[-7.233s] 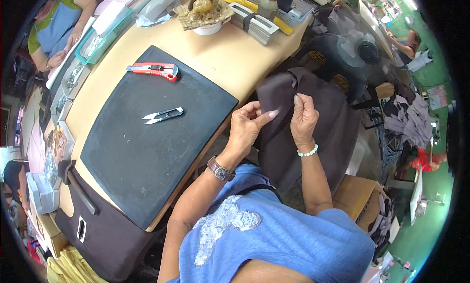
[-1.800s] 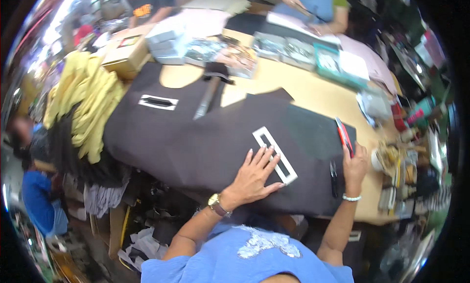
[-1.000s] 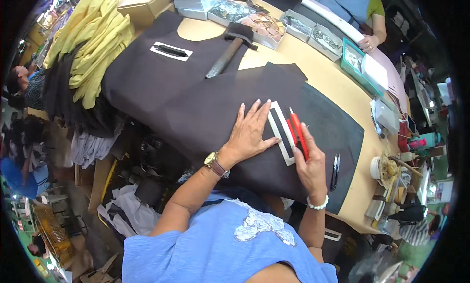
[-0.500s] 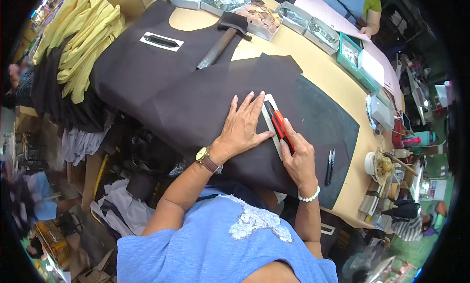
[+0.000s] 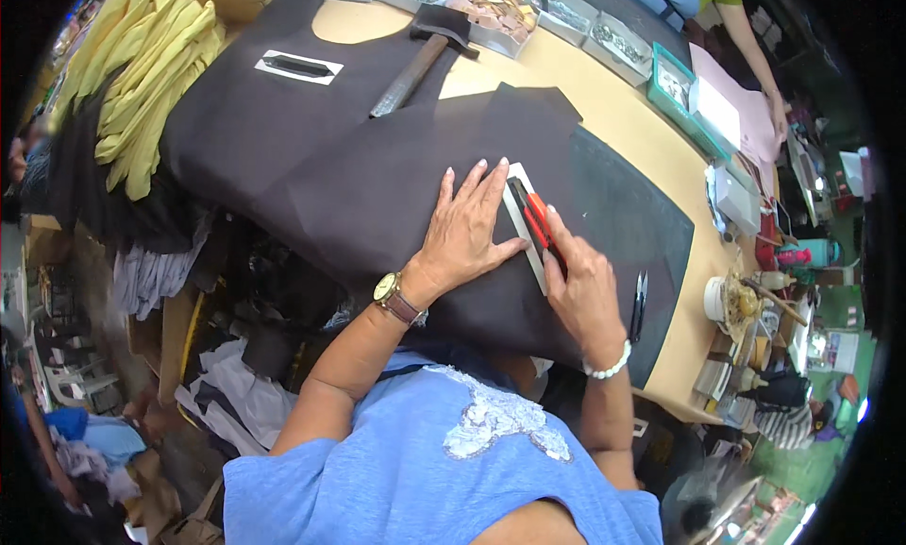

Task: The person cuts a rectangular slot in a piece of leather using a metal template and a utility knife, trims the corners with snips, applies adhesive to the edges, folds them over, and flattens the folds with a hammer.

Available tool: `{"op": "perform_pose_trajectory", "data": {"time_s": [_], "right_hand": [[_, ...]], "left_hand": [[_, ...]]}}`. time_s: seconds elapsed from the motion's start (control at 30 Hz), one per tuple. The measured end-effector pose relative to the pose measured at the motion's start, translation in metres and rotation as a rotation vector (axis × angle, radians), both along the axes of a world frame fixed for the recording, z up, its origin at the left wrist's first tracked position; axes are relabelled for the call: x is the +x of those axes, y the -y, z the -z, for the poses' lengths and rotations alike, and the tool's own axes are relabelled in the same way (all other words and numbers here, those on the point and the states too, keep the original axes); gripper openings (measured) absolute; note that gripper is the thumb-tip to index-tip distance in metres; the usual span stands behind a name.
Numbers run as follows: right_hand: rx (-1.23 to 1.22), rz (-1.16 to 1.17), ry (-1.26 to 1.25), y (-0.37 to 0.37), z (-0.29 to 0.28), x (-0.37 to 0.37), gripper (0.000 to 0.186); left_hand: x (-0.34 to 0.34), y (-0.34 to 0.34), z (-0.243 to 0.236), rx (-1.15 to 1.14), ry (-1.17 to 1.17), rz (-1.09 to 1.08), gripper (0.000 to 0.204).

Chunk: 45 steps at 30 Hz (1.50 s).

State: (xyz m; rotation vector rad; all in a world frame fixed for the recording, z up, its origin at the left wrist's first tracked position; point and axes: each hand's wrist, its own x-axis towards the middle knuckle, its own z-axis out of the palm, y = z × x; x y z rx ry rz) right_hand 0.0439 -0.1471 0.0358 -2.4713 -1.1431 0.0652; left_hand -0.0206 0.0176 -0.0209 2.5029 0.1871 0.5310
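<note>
A dark fabric piece is spread over the table in front of me. My left hand lies flat on it, fingers apart, with the fingertips at the upper end of a narrow white slotted strip and the thumb near its side. In my right hand is a red and black utility knife, slanting over the strip's slot. The knife's tip is hard to make out against the dark cloth. Thread snips lie to the right of that hand.
Farther left are a hammer and another slotted strip on the fabric. A dark green mat sits at right. Small-parts boxes, including a teal basket, line the far side. Yellow cloths hang at left. A co-worker's arm reaches in.
The whole view has shifted slightly. My right hand has turned a little and slid down and right relative to the strip. The co-worker's arm now stretches farther right over the pink sheet.
</note>
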Motion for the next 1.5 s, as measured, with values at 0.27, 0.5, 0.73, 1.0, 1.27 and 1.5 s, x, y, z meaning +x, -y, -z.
{"op": "perform_pose_trajectory", "data": {"time_s": [0.27, 0.5, 0.73, 1.0, 1.27, 1.5], "right_hand": [[-0.340, -0.298, 0.165, -0.048, -0.064, 0.039, 0.019], [-0.459, -0.299, 0.147, -0.056, -0.067, 0.041, 0.029], [-0.482, -0.230, 0.135, -0.039, -0.061, 0.029, 0.037], [-0.548, -0.190, 0.124, -0.021, -0.073, 0.008, 0.041], [-0.546, -0.158, 0.087, 0.005, -0.079, -0.010, 0.045], [-0.618, -0.130, 0.139, 0.032, -0.081, -0.033, 0.052]], "left_hand": [[0.003, 0.001, 0.004, 0.001, -0.043, -0.026, 0.097], [0.005, 0.002, 0.004, 0.000, -0.028, -0.022, 0.100], [0.005, 0.003, 0.004, -0.014, -0.019, -0.017, 0.102], [0.006, 0.002, 0.003, -0.004, -0.038, -0.028, 0.103], [0.006, 0.002, 0.003, 0.009, -0.031, -0.033, 0.105], [0.004, 0.001, 0.002, 0.016, -0.049, -0.026, 0.103]]}}
